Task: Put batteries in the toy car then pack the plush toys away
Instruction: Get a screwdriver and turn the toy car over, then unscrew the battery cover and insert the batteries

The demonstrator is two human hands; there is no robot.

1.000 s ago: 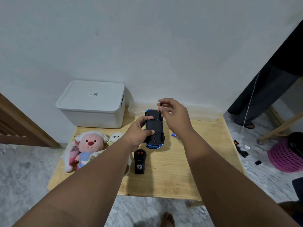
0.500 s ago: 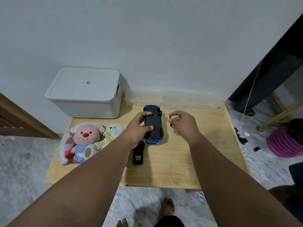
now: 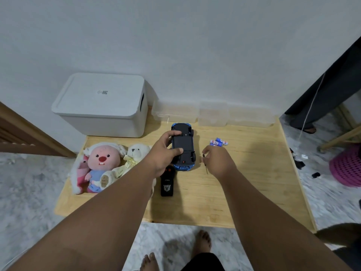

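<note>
A blue toy car (image 3: pixel 183 147) lies upside down on the wooden table (image 3: pixel 244 182), its black underside facing up. My left hand (image 3: pixel 163 153) grips the car's left side, thumb on the underside. My right hand (image 3: pixel 218 161) sits just right of the car and pinches a thin small screwdriver (image 3: pixel 205 163) whose tip points down at the table. A few batteries (image 3: pixel 218 142) lie behind my right hand. On the table's left lie a pink plush (image 3: pixel 101 163) and a cream bear plush (image 3: pixel 134 155).
A white lidded storage box (image 3: pixel 101 104) stands at the back left. Clear plastic containers (image 3: pixel 213 114) line the wall. A black remote control (image 3: pixel 167 182) lies in front of the car. A person stands at the far right beside a pink basket (image 3: pixel 347 167).
My right hand has come off the car's underside and moved down to the right with the screwdriver. The batteries have come into view. My left hand keeps its hold on the car.
</note>
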